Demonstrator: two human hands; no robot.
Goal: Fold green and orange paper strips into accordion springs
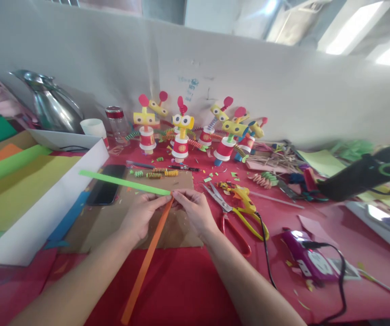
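Two paper strips meet at a right-hand corner between my fingertips. The green paper strip (123, 182) stretches left over the phone, and the orange paper strip (149, 256) hangs down toward me. My left hand (144, 212) is closed, pinching the strips near the joint. On the other side, my right hand (193, 209) is closed on the same joined end, thumb on top. The exact fold lies partly hidden by the fingers. Beneath both hands is a brown cardboard sheet (178, 233). Several folded paper springs (161, 173) lie just beyond them.
Scissors (227, 208) and a yellow glue gun (245, 199) lie to the right, with a purple power bank (308, 258) farther out. Paper-cup figures (181, 147) stand along the wall. At left are a box of coloured paper (59, 185), a black phone (105, 192) and a steel jug (52, 106).
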